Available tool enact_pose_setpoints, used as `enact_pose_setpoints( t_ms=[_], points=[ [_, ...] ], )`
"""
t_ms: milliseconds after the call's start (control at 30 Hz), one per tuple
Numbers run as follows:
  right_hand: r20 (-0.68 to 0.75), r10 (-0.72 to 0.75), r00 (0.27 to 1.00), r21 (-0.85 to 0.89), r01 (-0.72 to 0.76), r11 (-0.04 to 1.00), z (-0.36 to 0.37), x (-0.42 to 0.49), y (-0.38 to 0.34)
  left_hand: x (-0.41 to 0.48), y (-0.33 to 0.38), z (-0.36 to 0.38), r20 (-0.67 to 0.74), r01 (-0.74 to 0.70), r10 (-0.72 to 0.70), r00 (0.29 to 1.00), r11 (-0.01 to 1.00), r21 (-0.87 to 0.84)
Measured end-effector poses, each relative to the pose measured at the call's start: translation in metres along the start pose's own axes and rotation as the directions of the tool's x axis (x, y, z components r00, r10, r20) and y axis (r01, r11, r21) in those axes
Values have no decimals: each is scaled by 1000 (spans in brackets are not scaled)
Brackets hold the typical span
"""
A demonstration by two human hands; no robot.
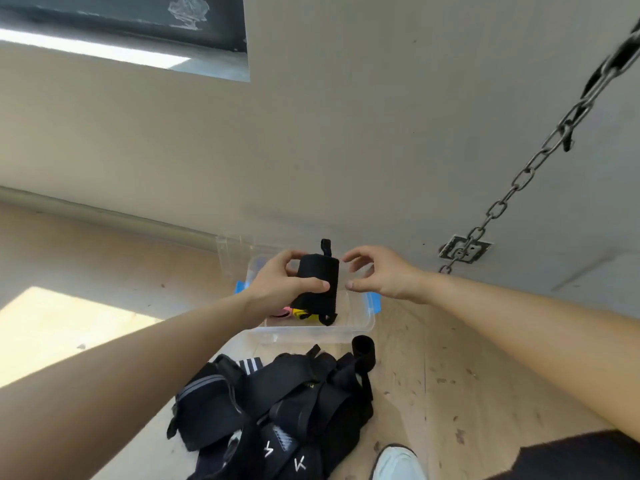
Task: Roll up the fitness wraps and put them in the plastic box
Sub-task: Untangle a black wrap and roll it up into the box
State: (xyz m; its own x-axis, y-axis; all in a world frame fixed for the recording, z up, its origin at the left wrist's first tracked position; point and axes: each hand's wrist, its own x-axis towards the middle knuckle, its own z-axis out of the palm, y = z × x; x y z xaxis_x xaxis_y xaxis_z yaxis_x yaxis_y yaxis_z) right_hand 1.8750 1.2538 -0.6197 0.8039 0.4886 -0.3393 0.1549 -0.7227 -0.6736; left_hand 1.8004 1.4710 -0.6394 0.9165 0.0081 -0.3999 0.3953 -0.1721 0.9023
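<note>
My left hand [282, 284] grips a rolled black fitness wrap [318, 289] above the clear plastic box [360, 322] on the wooden floor. A short loop tab sticks up from the roll's top. My right hand [379, 273] hovers just right of the roll, fingers apart, not touching it. Inside the box lie a pink and a yellow rolled item [294, 313], partly hidden by the wrap. A pile of loose black wraps [277, 407] lies on the floor in front of the box, with one rolled end [362, 345] at its right.
A metal chain [519, 183] runs from a wall plate [464, 249] up to the right. The box stands against the beige wall [311, 150]. Its blue latches [375, 301] show at both sides. A white shoe [398, 462] is at the bottom, right of the pile.
</note>
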Motion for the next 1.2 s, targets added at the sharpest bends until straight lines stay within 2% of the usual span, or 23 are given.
enact_pose_setpoints(
  t_ms=[100, 167, 267, 367, 500, 700, 833, 933, 1000, 1067, 1133, 1167, 1200],
  points=[
    [124, 77, 989, -329, -32, 944, 8, 6, 39, 33, -27, 18, -52, 43, -42, 998, 999, 7],
    [155, 90, 984, -416, -18, 909, 14, 9, 59, 55, -41, 31, -87, 51, -50, 995, 999, 6],
    [101, 81, 992, -400, -34, 916, 23, 20, 79, 85, -56, 49, -147, 47, -34, 989, 995, 84],
    [14, 73, 997, -357, -63, 932, 35, 31, 97, 108, -63, 63, -185, 47, 0, 983, 967, 250],
    [-27, 41, 999, -330, -48, 943, 51, 33, 119, 132, -78, 75, -203, 55, 48, 978, 880, 471],
    [-39, -25, 999, -259, 14, 966, 57, 29, 144, 154, -96, 97, -199, 34, 122, 972, 770, 637],
    [-45, -43, 998, -263, 30, 964, 57, 31, 147, 160, -105, 104, -105, -23, 124, 987, 749, 662],
    [-43, -53, 998, -247, 41, 968, 57, 30, 148, 160, -115, 91, 70, -206, 210, 975, 738, 643],
    [-36, -51, 998, -252, 40, 967, 57, 30, 148, 159, -122, 82, 232, -327, 231, 945, 661, 675],
    [-33, -47, 998, -254, 37, 966, 57, 30, 148, 159, -125, 77, 355, -400, 190, 915, 540, 741],
    [-32, -38, 999, -249, 29, 968, 57, 31, 147, 158, -124, 74, 389, -398, 115, 914, 439, 805],
    [-30, -34, 999, -252, 26, 967, 57, 30, 146, 156, -123, 73, 387, -385, 83, 918, 423, 821],
    [-28, -32, 999, -259, 24, 966, 57, 29, 145, 153, -121, 71, 385, -371, 64, 921, 452, 811]
  ],
)
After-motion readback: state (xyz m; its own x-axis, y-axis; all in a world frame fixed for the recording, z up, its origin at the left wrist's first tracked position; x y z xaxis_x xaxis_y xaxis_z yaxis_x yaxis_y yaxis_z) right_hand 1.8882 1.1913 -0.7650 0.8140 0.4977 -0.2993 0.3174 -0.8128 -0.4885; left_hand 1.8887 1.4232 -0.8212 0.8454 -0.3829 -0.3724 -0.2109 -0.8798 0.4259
